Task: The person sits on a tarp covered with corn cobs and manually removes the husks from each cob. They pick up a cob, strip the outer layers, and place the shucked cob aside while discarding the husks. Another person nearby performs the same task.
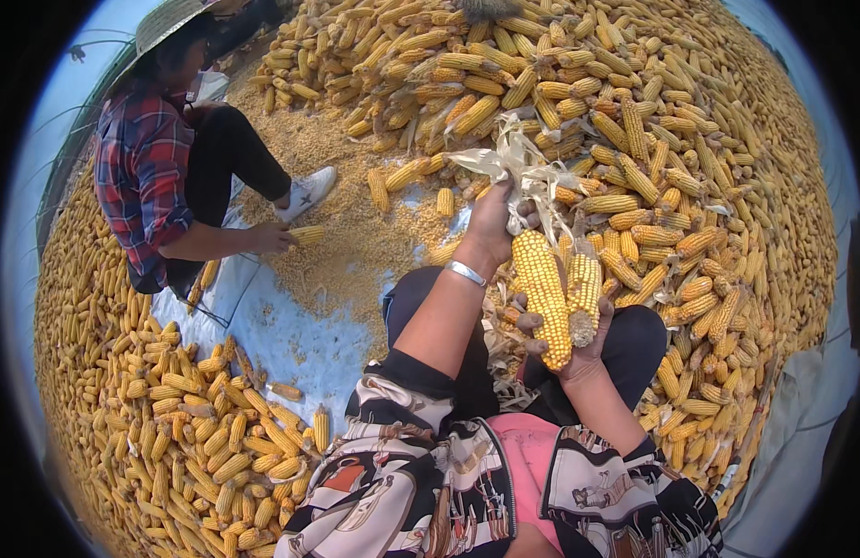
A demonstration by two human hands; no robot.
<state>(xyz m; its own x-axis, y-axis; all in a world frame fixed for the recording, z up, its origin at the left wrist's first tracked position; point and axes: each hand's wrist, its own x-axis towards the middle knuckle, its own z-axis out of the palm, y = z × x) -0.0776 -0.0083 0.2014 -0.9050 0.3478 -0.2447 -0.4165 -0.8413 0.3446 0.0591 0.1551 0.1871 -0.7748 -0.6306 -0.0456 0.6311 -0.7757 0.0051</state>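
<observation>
My right hand (593,349) is closed from below around two ears of corn held side by side. The larger yellow ear (544,293) is on the left, its narrow tip pointing down toward me. A shorter ear (584,281) lies against the thumb on the right. At the far end of the ears my left hand (492,219), with a silver bracelet at the wrist, grips pale dry corn husks (518,167). The husks fan out above and beside the fingers, hiding part of the grip.
Heaped corn ears (653,177) rise ahead and right; more ears (197,446) lie at left front. Loose kernels (332,251) cover part of a pale blue sheet (290,349). At left, a person (155,158) in a plaid shirt and straw hat sits holding another ear (307,234).
</observation>
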